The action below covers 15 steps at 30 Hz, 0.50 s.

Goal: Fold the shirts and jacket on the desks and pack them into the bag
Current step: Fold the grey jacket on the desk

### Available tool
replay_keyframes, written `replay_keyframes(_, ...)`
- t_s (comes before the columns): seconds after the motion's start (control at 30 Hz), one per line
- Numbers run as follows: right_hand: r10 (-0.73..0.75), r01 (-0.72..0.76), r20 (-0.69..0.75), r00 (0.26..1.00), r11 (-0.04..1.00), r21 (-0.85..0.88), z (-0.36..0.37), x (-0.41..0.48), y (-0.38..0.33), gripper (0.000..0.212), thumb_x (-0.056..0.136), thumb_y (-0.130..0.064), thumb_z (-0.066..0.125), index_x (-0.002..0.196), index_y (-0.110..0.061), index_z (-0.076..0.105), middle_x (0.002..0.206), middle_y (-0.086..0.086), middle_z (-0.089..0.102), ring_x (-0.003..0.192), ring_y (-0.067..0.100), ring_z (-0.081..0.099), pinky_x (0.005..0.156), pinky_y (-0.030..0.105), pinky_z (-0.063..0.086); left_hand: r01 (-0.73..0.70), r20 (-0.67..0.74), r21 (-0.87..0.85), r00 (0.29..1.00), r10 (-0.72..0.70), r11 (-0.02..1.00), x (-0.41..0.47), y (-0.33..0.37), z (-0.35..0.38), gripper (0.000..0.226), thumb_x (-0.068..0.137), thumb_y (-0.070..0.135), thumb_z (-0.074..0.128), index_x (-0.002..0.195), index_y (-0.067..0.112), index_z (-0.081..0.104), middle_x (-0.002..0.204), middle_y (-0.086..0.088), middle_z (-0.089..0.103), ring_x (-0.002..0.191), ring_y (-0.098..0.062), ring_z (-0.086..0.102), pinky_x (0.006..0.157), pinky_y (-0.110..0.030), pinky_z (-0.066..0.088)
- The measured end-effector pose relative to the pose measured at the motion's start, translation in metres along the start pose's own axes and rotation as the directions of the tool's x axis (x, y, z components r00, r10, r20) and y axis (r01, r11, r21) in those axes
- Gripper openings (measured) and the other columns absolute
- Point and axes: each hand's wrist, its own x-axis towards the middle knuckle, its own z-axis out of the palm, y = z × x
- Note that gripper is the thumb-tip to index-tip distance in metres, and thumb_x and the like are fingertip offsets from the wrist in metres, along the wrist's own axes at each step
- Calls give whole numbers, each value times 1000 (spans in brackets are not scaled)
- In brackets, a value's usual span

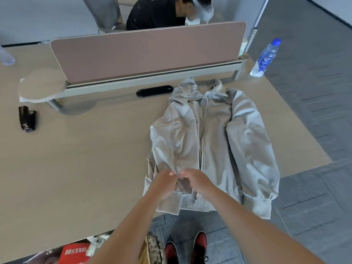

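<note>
Both forearms reach out from the bottom edge and meet over the near hem of the jacket [209, 134]. Left hand [164, 184] and right hand [197, 181] are together, fingertips almost touching, each pinching a small gather of grey cloth low on the jacket front, just left of the zip. Wrists are low, knuckles up, fingers curled inward. What lies under the palms is hidden.

Task's thing: jacket lies face up on the desk [85, 168], collar away from the hands, zip closed as far as can be seen. Folded-in sleeve [177, 141] lies across the front, running up from the hands. Other sleeve [253, 149] lies along the body to the right of the hands, its cuff hanging off the near desk edge. No shirts in view.

Judgement, step in hand: setting the end of the folded-in sleeve flat before the next fold. To do it well:
- draw the pinched cloth taut toward the hem, so the sleeve lies straight and parallel to the zip
- press creases out with flat palms before letting go
- bring the other sleeve in to match, lifting its hanging cuff onto the desk first
- fold hem to collar only once both sides are even

Below the hands, by the red shoes [200, 244], a camouflage-patterned item [154, 248] shows under the desk edge; it may be the bag, cannot tell. Water bottle [266, 56] stands far beyond and right of the hands, clear of the work
</note>
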Motion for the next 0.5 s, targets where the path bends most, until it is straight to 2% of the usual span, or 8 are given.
replay_keyframes(0.07,-72,75,-105,992,997,25,-22,-9,-5,16,101,-20,47,100,-20,63,114,7,67,95,16,61,91,35,50,-36,-45,-56,998,34,998,2,18,4,22,97,21,49,110,10,64,96,-5,62,92,-29,64,87,-43,56)
replay_keyframes(0.1,-83,92,-157,984,994,53,-35,-12,-5,17,100,-21,48,103,-15,65,112,9,70,93,19,63,88,37,52,-62,-40,-73,997,59,995,1,30,6,23,98,22,50,111,11,65,98,-5,64,94,-29,65,89,-45,56)
replay_keyframes(0.2,-104,127,-256,961,989,75,-79,-32,-6,20,100,-23,52,103,-7,65,102,14,72,84,23,66,80,39,53,-129,12,-107,991,131,986,-3,65,22,16,99,20,50,101,13,65,98,-7,69,87,-23,65,81,-37,55)
replay_keyframes(0.3,-116,137,-385,916,990,26,-124,-52,8,18,97,-22,55,94,-10,68,95,13,74,77,21,67,76,40,57,-128,79,-146,987,141,981,-6,95,43,19,97,15,51,103,7,67,101,-13,72,85,-20,68,81,-35,54)
replay_keyframes(0.4,-72,91,-505,860,996,14,-169,-65,33,20,92,-23,55,89,-9,69,84,11,72,70,21,62,71,43,56,-151,193,-63,968,161,987,-5,119,73,18,93,22,53,102,20,68,98,-5,74,94,-29,71,82,-42,55)
replay_keyframes(0.5,-40,26,-601,798,999,-33,-214,-69,63,16,94,-22,51,91,-17,66,82,2,68,65,17,58,59,31,47,-170,297,-47,939,176,984,4,138,113,21,84,42,54,100,40,68,103,5,74,86,-23,64,83,-40,52)
